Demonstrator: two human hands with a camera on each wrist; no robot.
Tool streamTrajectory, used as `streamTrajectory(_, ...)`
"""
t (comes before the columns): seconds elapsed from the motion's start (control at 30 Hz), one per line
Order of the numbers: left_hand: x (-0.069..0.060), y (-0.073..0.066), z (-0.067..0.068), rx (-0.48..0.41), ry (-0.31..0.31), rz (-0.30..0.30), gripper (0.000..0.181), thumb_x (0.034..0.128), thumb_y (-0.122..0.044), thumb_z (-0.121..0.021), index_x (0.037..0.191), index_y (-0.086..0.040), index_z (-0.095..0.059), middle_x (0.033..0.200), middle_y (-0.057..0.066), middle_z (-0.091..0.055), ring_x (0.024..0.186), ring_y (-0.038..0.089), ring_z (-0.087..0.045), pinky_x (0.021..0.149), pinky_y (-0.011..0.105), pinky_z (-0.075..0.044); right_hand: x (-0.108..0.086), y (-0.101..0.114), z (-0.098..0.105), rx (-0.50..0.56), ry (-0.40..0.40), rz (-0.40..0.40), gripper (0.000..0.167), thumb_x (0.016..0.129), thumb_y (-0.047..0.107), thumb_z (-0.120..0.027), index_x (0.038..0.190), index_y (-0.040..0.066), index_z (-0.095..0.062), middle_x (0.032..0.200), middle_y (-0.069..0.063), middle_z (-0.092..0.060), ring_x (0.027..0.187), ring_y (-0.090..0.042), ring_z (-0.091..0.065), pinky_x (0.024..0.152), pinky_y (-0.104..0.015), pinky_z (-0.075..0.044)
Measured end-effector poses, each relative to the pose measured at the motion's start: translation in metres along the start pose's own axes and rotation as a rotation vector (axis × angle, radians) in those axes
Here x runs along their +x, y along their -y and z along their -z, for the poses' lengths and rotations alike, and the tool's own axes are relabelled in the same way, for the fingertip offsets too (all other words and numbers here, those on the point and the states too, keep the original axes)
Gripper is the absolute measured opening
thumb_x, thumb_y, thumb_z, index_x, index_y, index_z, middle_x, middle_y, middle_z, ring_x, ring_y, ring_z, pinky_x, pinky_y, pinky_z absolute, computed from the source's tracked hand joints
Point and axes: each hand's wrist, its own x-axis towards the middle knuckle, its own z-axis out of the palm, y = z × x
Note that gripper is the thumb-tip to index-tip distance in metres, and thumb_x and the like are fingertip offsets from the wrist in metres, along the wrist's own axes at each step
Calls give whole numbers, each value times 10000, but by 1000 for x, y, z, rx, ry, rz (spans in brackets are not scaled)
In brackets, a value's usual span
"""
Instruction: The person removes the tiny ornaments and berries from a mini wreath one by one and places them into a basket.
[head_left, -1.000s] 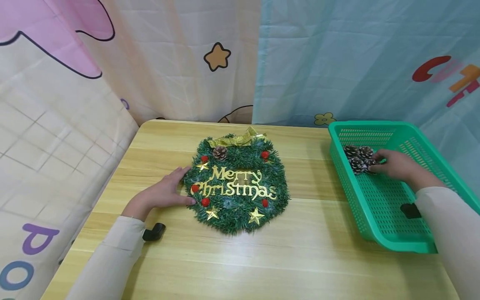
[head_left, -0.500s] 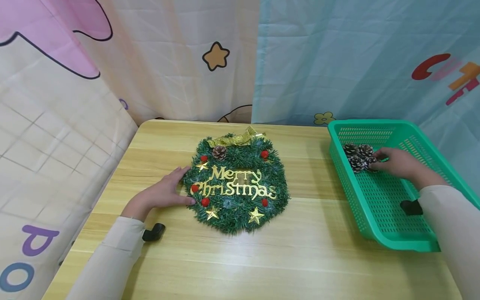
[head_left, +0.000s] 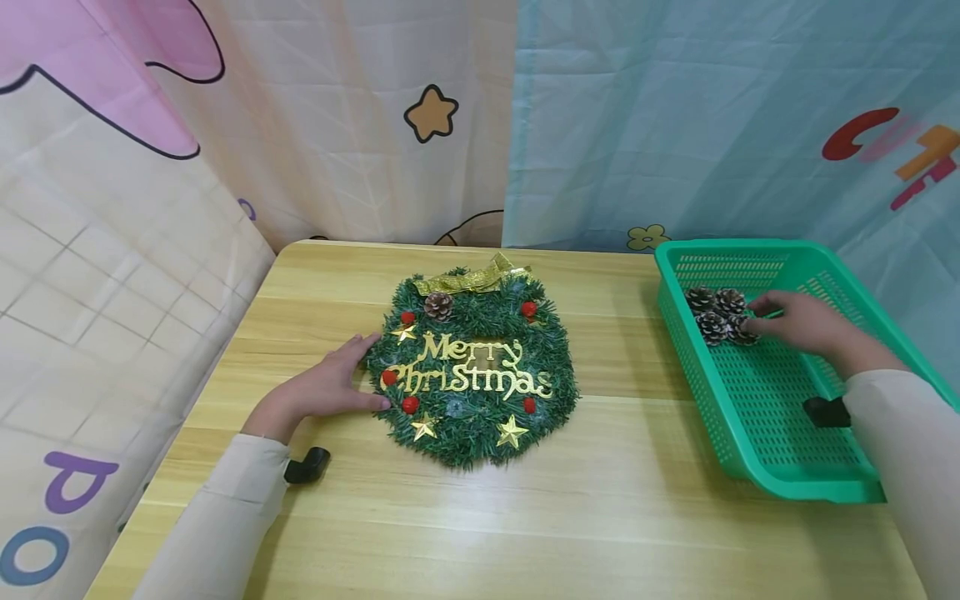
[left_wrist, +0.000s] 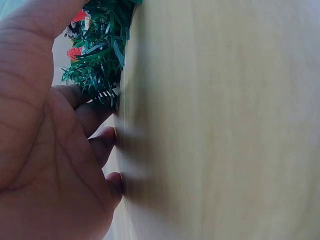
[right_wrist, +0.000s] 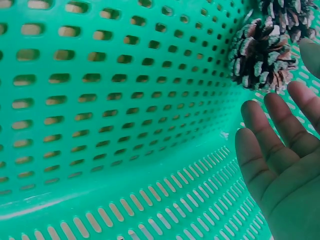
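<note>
A green tinsel wreath (head_left: 468, 433) with gold "Merry Christmas" lettering (head_left: 461, 379), gold stars, red berries and one pine cone (head_left: 438, 307) lies flat on the wooden table. My left hand (head_left: 326, 385) rests at its left edge, thumb and fingers spread and touching the greenery; in the left wrist view the fingertips (left_wrist: 115, 182) meet the tabletop. Inside the green basket (head_left: 795, 475), several frosted pine cones (head_left: 712, 327) sit grouped at the far left. My right hand (head_left: 810, 323) is just right of them with fingers extended, and in the right wrist view a pine cone (right_wrist: 262, 57) lies beyond its fingertips.
The basket stands at the table's right side, its perforated wall (right_wrist: 100, 100) rising beside the right hand. Patterned curtains (head_left: 360, 125) hang behind and left of the table (head_left: 480, 533). A black device (head_left: 307, 465) is worn at each wrist.
My right hand has come off the nearest pine cone and drawn slightly right, its fingers loosening. The pine cones stay grouped in the basket. My left hand and the wreath have not moved.
</note>
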Motion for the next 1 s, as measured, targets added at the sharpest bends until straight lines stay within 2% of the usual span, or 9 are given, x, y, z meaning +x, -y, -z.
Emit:
streamTrajectory(0.4, -1, -2, 1, -9, 5, 7, 1158, 770, -533, -810, 1607, -134, -118, 1618, 273, -65, 1467, 487, -43, 1109, 696, -130, -3, 10, 5, -39, -17, 16, 574, 1030, 338, -540, 1356, -125, -444, 1320, -376, -460, 1157, -568, -453, 849, -655, -431)
streamTrajectory(0.57, -1, -2, 0, -10, 3, 6, 1158, 767, -541, -809, 1607, -133, -123, 1618, 273, -68, 1465, 491, -47, 1109, 695, -134, -6, 20, 9, -31, -22, 25, 558, 1031, 324, -538, 1361, -116, -446, 1335, -375, -454, 1155, -563, -469, 841, -648, -443)
streamTrajectory(0.77, 0, -1, 0, -6, 2, 2, 1155, 769, -540, -808, 1606, -128, -127, 1614, 283, -70, 1461, 498, -53, 1104, 703, -129, -7, 33, 11, -36, -52, 53, 504, 1018, 296, -562, 1350, -77, -496, 1308, -363, -505, 1105, -524, -540, 818, -618, -474)
streamTrajectory(1.0, 0, 0, 0, 5, 1, 6, 1157, 765, -528, -815, 1606, -128, -128, 1613, 283, -70, 1459, 501, -66, 1109, 692, -143, -8, 45, 13, -37, -68, 84, 469, 1015, 300, -572, 1319, -55, -526, 1275, -339, -549, 1113, -509, -555, 817, -610, -487)
